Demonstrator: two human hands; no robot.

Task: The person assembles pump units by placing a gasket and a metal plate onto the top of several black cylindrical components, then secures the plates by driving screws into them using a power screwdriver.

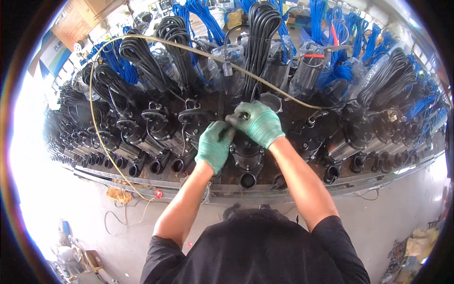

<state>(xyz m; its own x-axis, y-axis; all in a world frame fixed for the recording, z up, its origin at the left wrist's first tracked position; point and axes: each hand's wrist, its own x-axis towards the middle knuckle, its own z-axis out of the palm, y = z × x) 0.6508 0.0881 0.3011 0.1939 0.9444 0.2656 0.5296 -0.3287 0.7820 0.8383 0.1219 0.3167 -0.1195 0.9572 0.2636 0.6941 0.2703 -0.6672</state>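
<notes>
Both my hands wear green gloves and meet over the top of a metal-and-black submersible pump (248,161), which stands upright on the bench. My left hand (215,146) is closed at the pump's left side, its fingertips curled against a dark part. Just above and to the right, my right hand (260,124) is closed too, its thumb and fingers pinched beside a small dark round piece. What the fingers of either hand hold is mostly hidden. Behind the hands, a coiled bundle of black cable (259,45) rises from the pumps.
Similar pumps (189,125) line the bench on both sides, outlets toward me. Blue cable bundles (205,19) and plastic-wrapped pumps (307,71) stand behind. A beige hose (189,48) arches over the left side and hangs past the bench edge (227,189) to the floor.
</notes>
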